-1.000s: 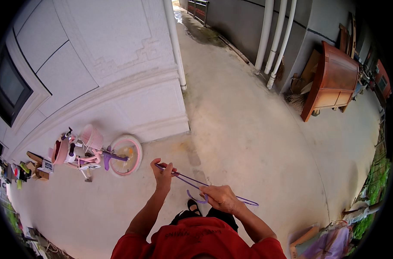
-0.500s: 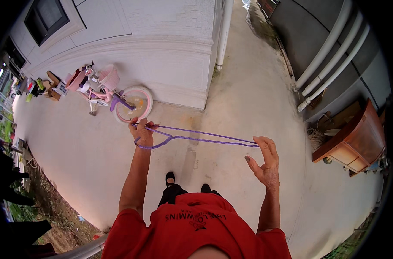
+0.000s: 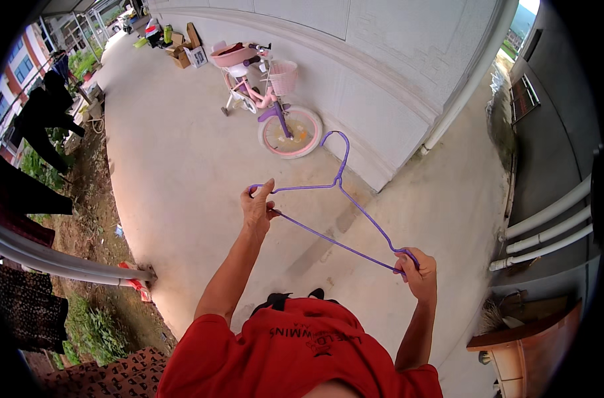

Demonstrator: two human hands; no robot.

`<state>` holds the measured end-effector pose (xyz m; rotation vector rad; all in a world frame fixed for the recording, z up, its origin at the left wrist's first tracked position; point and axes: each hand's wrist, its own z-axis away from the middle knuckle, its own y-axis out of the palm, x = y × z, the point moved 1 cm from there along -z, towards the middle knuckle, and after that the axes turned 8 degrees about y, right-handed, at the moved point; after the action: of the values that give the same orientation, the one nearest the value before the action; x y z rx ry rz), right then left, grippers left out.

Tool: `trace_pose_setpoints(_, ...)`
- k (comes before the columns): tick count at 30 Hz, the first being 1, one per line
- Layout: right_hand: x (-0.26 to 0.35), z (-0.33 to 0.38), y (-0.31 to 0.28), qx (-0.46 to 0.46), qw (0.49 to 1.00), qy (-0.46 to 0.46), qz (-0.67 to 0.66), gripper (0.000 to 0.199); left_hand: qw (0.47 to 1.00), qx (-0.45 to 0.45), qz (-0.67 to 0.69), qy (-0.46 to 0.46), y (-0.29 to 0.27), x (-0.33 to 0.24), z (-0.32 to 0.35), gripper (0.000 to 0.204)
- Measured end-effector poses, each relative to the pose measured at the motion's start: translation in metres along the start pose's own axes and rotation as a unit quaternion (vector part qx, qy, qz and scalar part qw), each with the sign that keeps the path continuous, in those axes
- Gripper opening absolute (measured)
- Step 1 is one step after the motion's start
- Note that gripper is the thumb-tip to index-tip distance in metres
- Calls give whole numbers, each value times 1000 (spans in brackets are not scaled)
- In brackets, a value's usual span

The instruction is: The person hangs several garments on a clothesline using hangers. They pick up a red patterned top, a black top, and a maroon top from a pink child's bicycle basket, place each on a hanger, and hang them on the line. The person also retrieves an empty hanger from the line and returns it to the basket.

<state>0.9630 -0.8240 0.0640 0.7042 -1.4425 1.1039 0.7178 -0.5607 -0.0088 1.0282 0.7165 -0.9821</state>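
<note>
From where I'm standing, the left hand [image 3: 256,209] is closing its fingers around one corner of a purple hanger [image 3: 339,180], and the right hand [image 3: 421,268] is clamping the opposite corner between thumb and fingers. Between them the hanger is hanging in the air above the ground, in front of the person's red shirt [image 3: 295,348]. It is looking slim and wiry, purple all over, its two shoulders sloping out from a narrow neck, its lower bar running nearly straight from one hand to the other, and its rounded hook pointing away from the body and curling to the left. Below, the pale concrete [image 3: 182,166] is spreading out smooth, a darker strip marking it under the hanger. Beyond the hook, a pink and white bicycle [image 3: 267,99] with purple parts is standing beside a whitish wall [image 3: 388,73], and cardboard boxes [image 3: 180,54] are sitting farther along. On the right, white pipes [image 3: 551,229] are running along a dark grey wall [image 3: 561,132], with a brown wooden piece [image 3: 537,348] standing nearby. On the left, dark clothes [image 3: 46,123] are hanging over a strip of soil and plants [image 3: 93,232].
</note>
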Motion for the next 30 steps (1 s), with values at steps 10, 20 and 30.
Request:
trace_pose_setpoints(10, -45, 36, 89, 363, 878, 313, -10, 56, 991, -16, -35, 130, -119, -4, 9, 58)
trace_pose_setpoints(20, -65, 92, 160, 335, 883, 307, -116, 70, 994, 29, 13, 109, -176, -21, 3, 60)
trace_pose_setpoints(30, -64, 113, 137, 287, 916, 279, -35, 65, 992, 40, -27, 117, -159, -33, 46, 62)
